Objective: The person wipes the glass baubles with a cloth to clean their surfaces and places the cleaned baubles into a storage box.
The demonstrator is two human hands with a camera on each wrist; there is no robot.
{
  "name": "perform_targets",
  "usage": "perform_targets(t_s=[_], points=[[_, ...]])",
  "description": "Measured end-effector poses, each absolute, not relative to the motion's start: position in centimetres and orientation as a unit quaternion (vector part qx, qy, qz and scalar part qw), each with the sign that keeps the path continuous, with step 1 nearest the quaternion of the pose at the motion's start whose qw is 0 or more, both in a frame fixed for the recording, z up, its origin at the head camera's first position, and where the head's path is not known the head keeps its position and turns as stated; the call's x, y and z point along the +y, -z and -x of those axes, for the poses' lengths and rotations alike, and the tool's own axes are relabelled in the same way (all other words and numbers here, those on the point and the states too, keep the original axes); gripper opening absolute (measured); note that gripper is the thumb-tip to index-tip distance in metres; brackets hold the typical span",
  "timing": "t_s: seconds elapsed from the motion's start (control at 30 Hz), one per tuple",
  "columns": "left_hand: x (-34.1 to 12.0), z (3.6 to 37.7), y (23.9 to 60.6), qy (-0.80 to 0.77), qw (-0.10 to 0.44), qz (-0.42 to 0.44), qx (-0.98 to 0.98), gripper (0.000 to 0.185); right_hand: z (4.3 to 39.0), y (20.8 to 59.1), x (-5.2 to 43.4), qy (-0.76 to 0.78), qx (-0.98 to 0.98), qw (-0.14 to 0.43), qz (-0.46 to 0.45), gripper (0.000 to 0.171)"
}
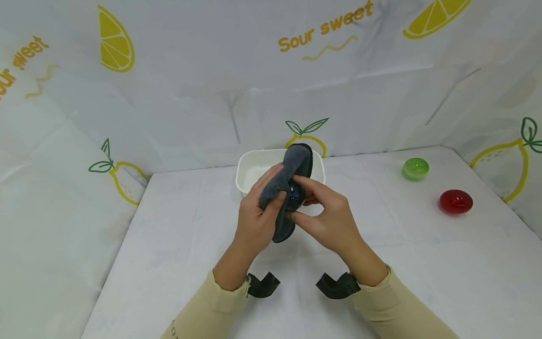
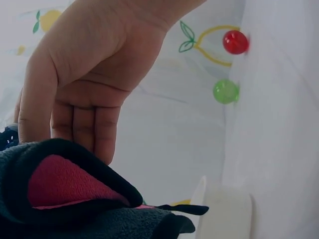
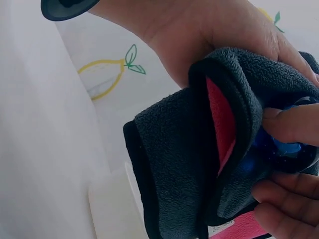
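Observation:
Both hands meet above the table in front of a white tub (image 1: 250, 170). My left hand (image 1: 258, 212) grips a dark grey cloth (image 1: 296, 162) with a pink inner side (image 3: 222, 112), wrapped against a small blue bowl (image 1: 295, 195). My right hand (image 1: 326, 214) holds the blue bowl (image 3: 284, 147) by its rim, fingers curled around it. In the left wrist view the cloth (image 2: 94, 209) lies folded under the fingers (image 2: 84, 127) of the left hand. Most of the bowl is hidden by cloth and fingers.
A green bowl (image 1: 415, 168) and a red bowl (image 1: 455, 201) sit upside down on the white table at the right. A lemon-print sheet covers the walls behind and at both sides. The tub (image 2: 224, 211) stands at the table's back middle.

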State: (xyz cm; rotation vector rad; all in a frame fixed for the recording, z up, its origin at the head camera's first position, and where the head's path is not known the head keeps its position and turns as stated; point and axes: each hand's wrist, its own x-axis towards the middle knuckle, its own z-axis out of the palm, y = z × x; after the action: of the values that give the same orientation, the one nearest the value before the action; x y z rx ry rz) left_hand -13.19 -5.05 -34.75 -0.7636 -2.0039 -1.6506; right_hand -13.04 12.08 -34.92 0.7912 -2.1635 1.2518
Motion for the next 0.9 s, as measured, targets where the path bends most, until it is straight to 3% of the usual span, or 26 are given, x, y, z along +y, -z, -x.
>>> perform_targets(t_s=[0.53, 0.9], points=[[-5.19, 12.96, 34.48, 0.621, 0.198, 0.269, -0.709, 0.058, 12.66, 34.74, 12.08, -0.535, -0.781, 0.191, -0.262, 0.072], [-5.11, 12.90, 34.39, 0.615, 0.217, 0.276, -0.706, 0.059, 12.68, 34.73, 12.18, -0.550, -0.767, 0.185, -0.273, 0.073]])
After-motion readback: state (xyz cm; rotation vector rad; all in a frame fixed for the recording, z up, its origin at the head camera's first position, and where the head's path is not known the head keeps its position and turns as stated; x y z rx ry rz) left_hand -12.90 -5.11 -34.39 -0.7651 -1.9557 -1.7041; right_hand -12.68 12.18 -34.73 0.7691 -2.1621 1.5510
